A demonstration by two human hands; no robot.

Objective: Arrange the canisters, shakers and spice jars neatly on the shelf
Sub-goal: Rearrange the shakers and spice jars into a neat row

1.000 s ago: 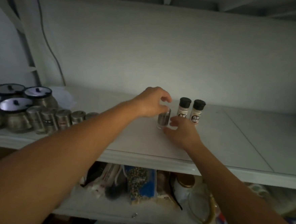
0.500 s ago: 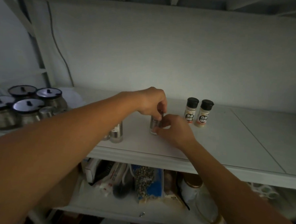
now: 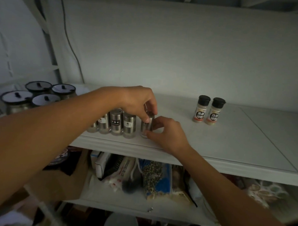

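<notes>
Both the left hand [image 3: 138, 101] and right hand [image 3: 168, 133] pinch the upright shaker [image 3: 146, 127], cap upward, on the shelf [image 3: 212, 149].

Both arms are bare from the frame edge to the wrists, with no sleeves showing. The left hand [image 3: 138, 101] and the right hand [image 3: 169, 133] are bare too, fingernails short and plain.

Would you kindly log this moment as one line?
left hand: grips shaker top | right hand: steadies its base | shaker: upright, right end of shaker row | spice jars: apart, right
</notes>
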